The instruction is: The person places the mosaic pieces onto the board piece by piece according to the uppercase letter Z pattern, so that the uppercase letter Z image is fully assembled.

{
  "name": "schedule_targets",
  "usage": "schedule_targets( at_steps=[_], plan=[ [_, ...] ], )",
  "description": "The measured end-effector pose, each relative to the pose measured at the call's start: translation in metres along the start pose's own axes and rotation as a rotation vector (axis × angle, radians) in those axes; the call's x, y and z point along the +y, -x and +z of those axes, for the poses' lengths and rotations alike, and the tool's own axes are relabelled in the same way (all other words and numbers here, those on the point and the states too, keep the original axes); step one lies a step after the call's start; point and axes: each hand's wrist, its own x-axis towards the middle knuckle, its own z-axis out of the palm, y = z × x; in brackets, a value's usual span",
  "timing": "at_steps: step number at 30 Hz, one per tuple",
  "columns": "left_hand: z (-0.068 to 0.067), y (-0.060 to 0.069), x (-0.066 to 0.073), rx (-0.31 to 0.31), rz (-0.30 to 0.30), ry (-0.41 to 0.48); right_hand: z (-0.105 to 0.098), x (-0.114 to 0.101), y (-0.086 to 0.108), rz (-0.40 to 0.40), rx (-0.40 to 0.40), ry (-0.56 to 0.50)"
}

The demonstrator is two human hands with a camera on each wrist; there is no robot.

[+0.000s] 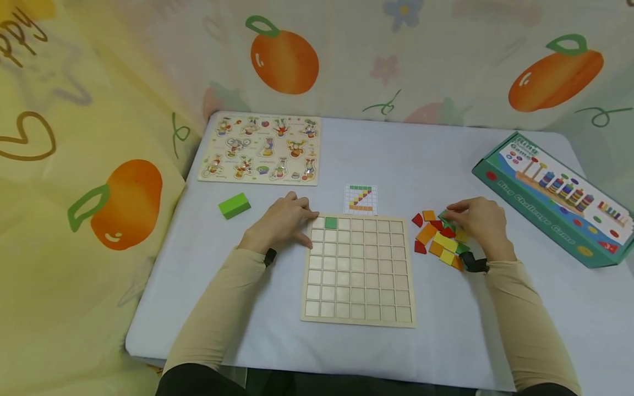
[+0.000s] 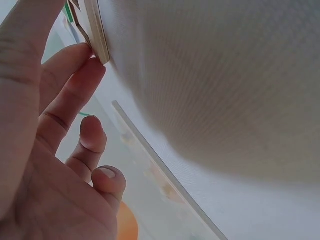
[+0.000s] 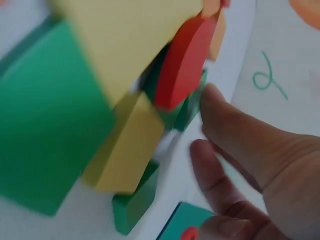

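My left hand [image 1: 282, 220] touches the upper left corner of the wooden grid board [image 1: 358, 269]. In the left wrist view, two fingertips [image 2: 92, 70] meet the board's edge [image 2: 97, 32], and the other fingers bend loosely. One green square [image 1: 331, 223] sits in the board's top row, second cell from the left. My right hand [image 1: 477, 223] reaches over the far right of a pile of colored blocks [image 1: 445, 243]. In the right wrist view, a fingertip [image 3: 211, 95] is at a green block [image 3: 192, 107], beside a red block [image 3: 182, 62]. A gap shows between thumb and finger.
A small pattern card [image 1: 360, 199] lies behind the board. Left of it are a green block [image 1: 235, 205] and a wooden picture puzzle [image 1: 259, 148]. A green game box [image 1: 555, 198] lies at the right, beyond the right hand.
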Motion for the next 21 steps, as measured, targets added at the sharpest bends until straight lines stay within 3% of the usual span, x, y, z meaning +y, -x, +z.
schedule_targets(
  at_steps=[7, 13, 21],
  plan=[
    [-0.001, 0.0007, 0.001, 0.001, 0.009, -0.013, -0.0021, 0.0057, -0.0007, 0.073, -0.093, -0.024],
    [-0.0009, 0.0001, 0.0016, -0.002, 0.003, -0.017, -0.0017, 0.002, -0.0038, 0.092, -0.111, -0.035],
    [0.0003, -0.0003, 0.0012, 0.006, 0.006, -0.026, -0.0049, 0.0027, -0.0065, 0.116, -0.102, -0.208]
  ],
)
